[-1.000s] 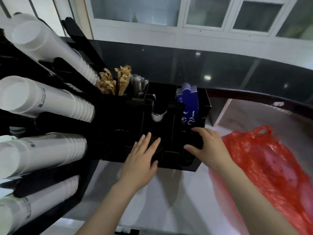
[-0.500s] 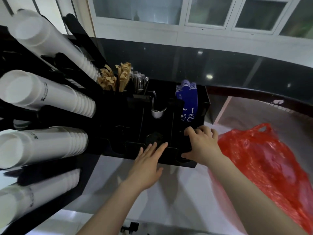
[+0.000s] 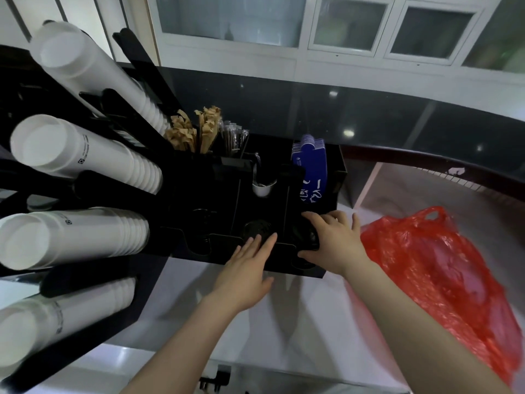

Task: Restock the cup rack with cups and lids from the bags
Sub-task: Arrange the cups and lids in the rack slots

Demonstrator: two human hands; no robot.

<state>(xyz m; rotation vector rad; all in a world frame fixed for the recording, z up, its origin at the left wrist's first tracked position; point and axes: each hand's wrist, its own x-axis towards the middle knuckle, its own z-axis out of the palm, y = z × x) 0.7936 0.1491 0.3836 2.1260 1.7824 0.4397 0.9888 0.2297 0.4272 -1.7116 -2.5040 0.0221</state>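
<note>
cup stacks (image 3: 85, 155) x4, red bag (image 3: 443, 265) x1

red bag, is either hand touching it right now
No, the red bag lies right of the organizer where both hands rest.

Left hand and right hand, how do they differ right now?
The left hand lies flat with straight fingers on the organizer's front edge; the right hand curls its fingers and thumb round black lids in the rightmost slot. The left holds nothing; the right grips. The right is nearer the red bag. Both are bare and touch the same organizer.
</note>
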